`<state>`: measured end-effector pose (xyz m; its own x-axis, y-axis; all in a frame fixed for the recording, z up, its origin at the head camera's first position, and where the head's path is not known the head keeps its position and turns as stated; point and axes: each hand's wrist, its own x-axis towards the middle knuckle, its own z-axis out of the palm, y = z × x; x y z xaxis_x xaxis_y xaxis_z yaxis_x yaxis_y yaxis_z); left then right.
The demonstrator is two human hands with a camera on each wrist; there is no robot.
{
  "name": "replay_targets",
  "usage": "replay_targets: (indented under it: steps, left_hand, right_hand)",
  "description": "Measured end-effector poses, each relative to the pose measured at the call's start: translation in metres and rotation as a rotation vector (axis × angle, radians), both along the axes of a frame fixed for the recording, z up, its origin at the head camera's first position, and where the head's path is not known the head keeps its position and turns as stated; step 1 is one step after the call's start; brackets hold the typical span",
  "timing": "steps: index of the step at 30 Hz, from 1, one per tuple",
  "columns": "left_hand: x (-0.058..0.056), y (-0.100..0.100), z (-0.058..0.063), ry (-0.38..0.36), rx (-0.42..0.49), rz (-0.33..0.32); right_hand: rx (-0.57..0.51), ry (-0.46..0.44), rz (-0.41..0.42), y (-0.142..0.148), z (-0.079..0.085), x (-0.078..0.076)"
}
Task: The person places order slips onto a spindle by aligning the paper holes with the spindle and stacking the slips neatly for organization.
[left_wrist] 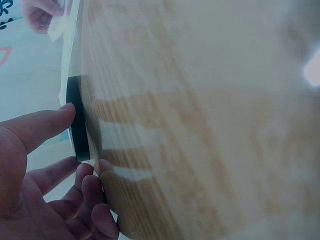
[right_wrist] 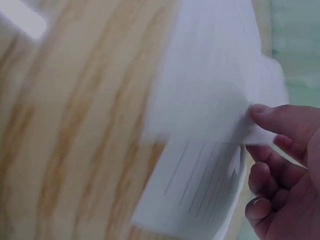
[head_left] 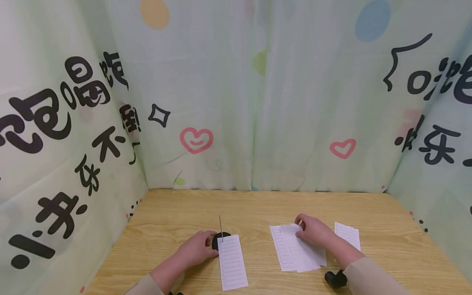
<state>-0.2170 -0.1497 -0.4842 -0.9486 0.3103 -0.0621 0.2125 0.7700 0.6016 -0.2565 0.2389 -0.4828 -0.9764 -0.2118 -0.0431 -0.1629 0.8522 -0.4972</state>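
Note:
A bill spike with a round black base (head_left: 215, 242) and a thin upright rod stands left of centre on the table. One lined paper slip (head_left: 234, 264) lies over its base, the top edge at the rod. My left hand (head_left: 197, 248) holds the base by its rim; in the left wrist view the thumb (left_wrist: 62, 117) presses the black edge, fingers lower down. Right of centre, my right hand (head_left: 312, 230) pinches the upper edge of a white paper slip (right_wrist: 210, 85) between thumb and forefinger. Other lined slips (head_left: 282, 250) lie fanned out under and beside it.
Another lined slip (head_left: 347, 234) lies beyond the right forearm. A black object (head_left: 335, 280) is by the right sleeve. The wooden table (head_left: 254, 205) ends at a printed curtain (head_left: 236, 123) behind and at both sides.

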Motion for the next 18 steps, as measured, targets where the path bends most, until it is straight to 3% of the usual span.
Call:
replay_targets:
  steps: [18]
  left_hand:
    - [-0.003,0.000,-0.004,-0.015,-0.016,0.009]
  right_hand:
    - [-0.240,-0.043,-0.019,0.007,0.019,0.010]
